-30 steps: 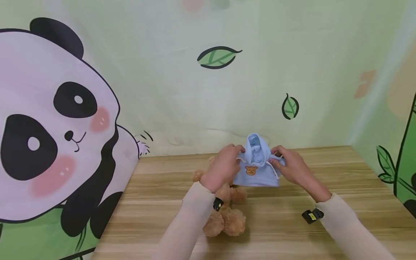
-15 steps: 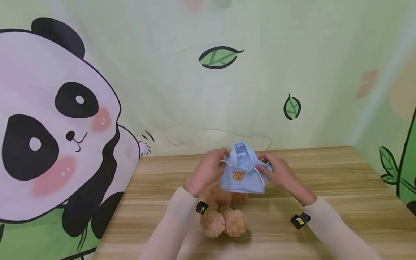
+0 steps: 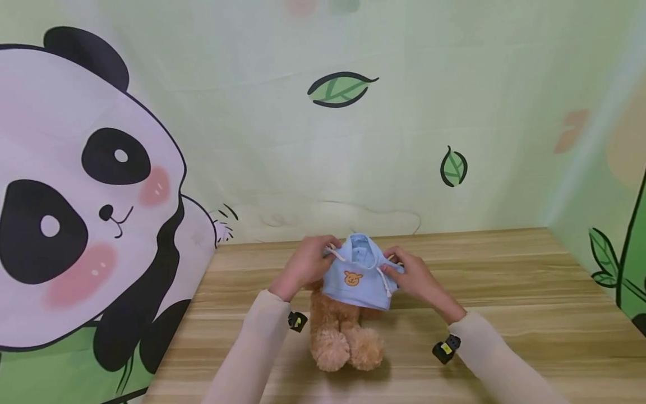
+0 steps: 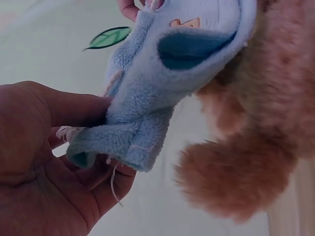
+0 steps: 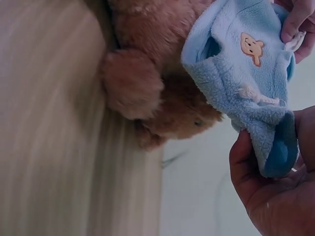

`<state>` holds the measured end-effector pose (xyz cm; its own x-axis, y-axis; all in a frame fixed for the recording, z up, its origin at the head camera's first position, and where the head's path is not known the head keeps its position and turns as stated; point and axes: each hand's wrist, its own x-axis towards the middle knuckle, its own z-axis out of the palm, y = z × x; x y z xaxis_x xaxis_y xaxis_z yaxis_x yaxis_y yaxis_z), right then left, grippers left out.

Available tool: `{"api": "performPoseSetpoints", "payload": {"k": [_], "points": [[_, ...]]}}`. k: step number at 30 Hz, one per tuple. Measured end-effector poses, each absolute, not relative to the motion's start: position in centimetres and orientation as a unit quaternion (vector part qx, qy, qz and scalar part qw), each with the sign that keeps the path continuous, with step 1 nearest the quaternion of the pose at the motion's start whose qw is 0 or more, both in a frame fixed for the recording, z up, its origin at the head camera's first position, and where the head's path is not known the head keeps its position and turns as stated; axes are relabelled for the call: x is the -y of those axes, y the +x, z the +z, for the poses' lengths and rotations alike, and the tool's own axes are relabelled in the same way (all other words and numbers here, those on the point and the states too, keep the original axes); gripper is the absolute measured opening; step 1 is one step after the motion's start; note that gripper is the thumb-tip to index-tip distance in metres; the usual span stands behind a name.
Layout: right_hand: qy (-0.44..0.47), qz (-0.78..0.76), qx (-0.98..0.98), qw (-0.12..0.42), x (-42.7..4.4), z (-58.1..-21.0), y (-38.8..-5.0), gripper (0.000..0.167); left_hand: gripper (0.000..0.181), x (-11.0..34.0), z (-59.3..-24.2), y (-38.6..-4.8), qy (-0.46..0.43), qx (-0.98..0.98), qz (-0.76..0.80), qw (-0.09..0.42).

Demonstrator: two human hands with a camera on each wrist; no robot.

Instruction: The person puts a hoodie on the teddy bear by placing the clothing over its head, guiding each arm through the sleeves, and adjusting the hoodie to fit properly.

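A small light blue hoodie (image 3: 359,293) with an orange bear-face patch and white drawstrings is held up, hood at the top. My left hand (image 3: 304,262) pinches one shoulder or sleeve of it, and my right hand (image 3: 415,278) pinches the other side. Below and behind the garment lies a brown plush bear (image 3: 335,314) on its back, feet toward me; its head and chest are hidden in the head view. In the left wrist view the fleecy hoodie (image 4: 147,93) hangs sideways beside the bear's fur (image 4: 236,172). From the right wrist, the bear's face (image 5: 184,118) shows partly beyond the hoodie (image 5: 236,69).
The wood-grain table (image 3: 484,303) runs back to a pale green printed backdrop (image 3: 252,140). A large panda (image 3: 91,213) is printed on its left side. Black wrist devices (image 3: 446,349) sit at both cuffs.
Both hands have carried the hoodie left and down toward me, from the bear's right side to over its upper body. The bear stays about where it was.
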<state>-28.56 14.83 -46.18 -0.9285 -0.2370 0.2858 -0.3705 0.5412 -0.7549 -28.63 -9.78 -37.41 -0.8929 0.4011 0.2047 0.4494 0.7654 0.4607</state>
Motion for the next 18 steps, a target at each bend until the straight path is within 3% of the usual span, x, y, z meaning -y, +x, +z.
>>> {"api": "performPoseSetpoints", "payload": {"k": [18], "points": [[0.157,0.41,0.898,0.045,-12.6,-49.4,-28.7,0.019,0.019,12.1,-40.7,-29.7,-0.245,0.942,-0.224,0.037]]}}
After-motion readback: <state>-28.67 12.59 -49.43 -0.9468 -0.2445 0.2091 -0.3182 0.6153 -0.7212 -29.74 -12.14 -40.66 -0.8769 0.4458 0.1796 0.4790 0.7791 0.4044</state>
